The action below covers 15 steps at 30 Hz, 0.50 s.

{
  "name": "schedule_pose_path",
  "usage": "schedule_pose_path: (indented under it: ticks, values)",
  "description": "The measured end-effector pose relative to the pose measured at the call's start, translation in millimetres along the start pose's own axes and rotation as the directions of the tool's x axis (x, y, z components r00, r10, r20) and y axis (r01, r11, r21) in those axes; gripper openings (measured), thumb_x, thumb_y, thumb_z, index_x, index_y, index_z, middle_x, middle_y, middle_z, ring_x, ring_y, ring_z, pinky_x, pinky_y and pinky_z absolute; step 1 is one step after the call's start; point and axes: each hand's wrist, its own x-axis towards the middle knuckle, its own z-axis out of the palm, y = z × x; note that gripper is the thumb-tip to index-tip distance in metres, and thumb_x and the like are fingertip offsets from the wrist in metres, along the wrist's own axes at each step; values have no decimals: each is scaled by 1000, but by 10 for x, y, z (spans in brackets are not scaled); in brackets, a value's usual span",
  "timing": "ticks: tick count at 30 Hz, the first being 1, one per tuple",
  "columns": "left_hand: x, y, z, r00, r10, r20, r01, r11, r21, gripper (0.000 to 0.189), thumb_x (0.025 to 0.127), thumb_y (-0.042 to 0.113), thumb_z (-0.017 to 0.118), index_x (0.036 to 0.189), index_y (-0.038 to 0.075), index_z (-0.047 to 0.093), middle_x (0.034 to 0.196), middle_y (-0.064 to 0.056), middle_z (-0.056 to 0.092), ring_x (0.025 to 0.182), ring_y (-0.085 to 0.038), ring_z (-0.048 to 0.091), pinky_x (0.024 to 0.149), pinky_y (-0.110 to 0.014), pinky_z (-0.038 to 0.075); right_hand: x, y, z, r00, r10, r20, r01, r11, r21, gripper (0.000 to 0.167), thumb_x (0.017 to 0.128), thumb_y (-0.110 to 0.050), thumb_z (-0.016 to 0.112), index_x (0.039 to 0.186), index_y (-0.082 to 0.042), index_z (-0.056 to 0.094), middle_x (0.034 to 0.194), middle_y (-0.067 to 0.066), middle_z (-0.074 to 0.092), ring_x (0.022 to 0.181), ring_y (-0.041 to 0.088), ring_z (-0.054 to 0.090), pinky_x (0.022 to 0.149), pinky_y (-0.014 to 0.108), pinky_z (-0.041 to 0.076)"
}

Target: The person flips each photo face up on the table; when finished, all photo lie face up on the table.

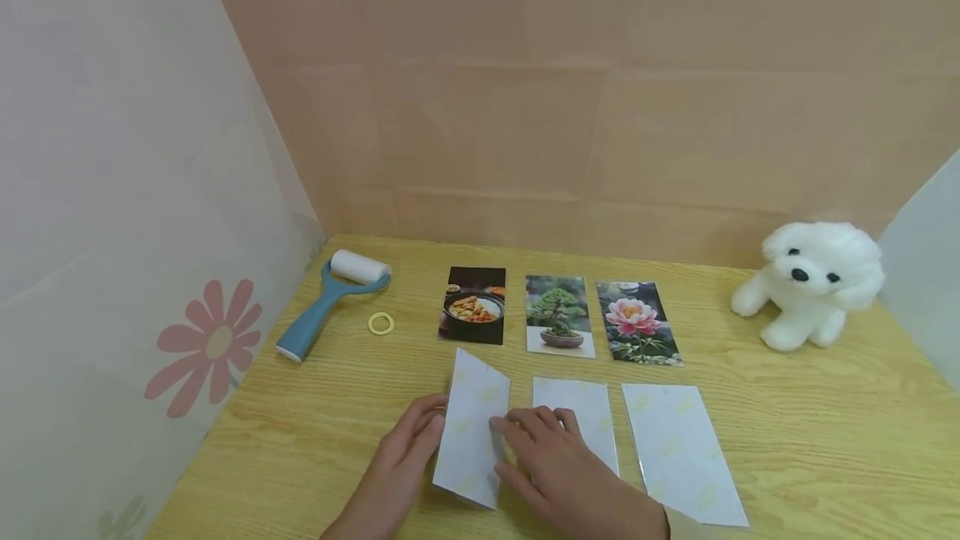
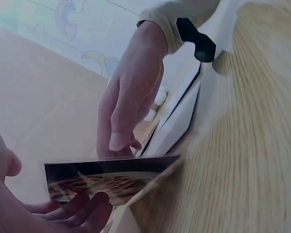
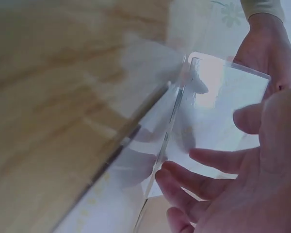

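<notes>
Nearest the head camera, both hands work on one white backing sheet at the front of the wooden table. The left hand lies along the sheet's left edge with its fingers fairly straight, touching the edge; whether the thumb pinches the sheet cannot be told. The right hand rests on the sheet's right edge, fingers spread and only lightly bent, fingertips pressing on the paper. The sheet's left part is raised off the table and it looks creased along its length; its long axis runs away from the person, tilted slightly, near end toward the left hand. Just right of it, partly under the right hand, lies a second white sheet, and beyond that a third white sheet, both flat and pointing the same way. Further back stands a row of three photos, near but apart: a food photo, a bonsai photo and a flower photo. Bare wood lies open left of the hands. Toward the left wall are a blue lint roller and a small yellow ring; a white plush dog sits at the far right.
</notes>
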Motion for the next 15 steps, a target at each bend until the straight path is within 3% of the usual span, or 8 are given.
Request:
schedule_pose_path:
  ticks: [3,7,11,15]
  values:
    - [32,31,28,999,-7,50,10,998,-60,56,112,40,30,147,-1,41,139,-14,53,125,-30,51,101,-38,45,-19,-5,-1,1000,11,-20,-10,999,52,51,110,-46,36,146,-14,53,139,-1,53,127,20,49,101,50,36]
    - [66,43,71,994,-9,107,18,996,-84,61,112,44,23,147,-2,43,139,-15,51,123,-29,50,100,-40,43,-40,-27,-39,999,51,-3,-50,978,202,54,110,-46,32,148,-11,51,141,-2,52,128,18,48,104,49,36]
    - [81,12,110,990,-14,141,28,995,-97,62,112,42,20,147,-4,43,140,-14,52,124,-29,49,100,-43,43,-39,-43,-98,995,95,30,-99,917,385,53,111,-44,33,146,-9,50,141,-4,54,127,18,48,104,52,34]
    - [90,-29,150,985,4,170,12,995,-95,60,113,38,19,147,-5,43,137,-14,54,122,-28,50,97,-39,46,-32,-54,-150,990,135,49,-142,862,487,50,111,-41,34,145,-10,51,142,-5,55,129,21,49,105,58,34]
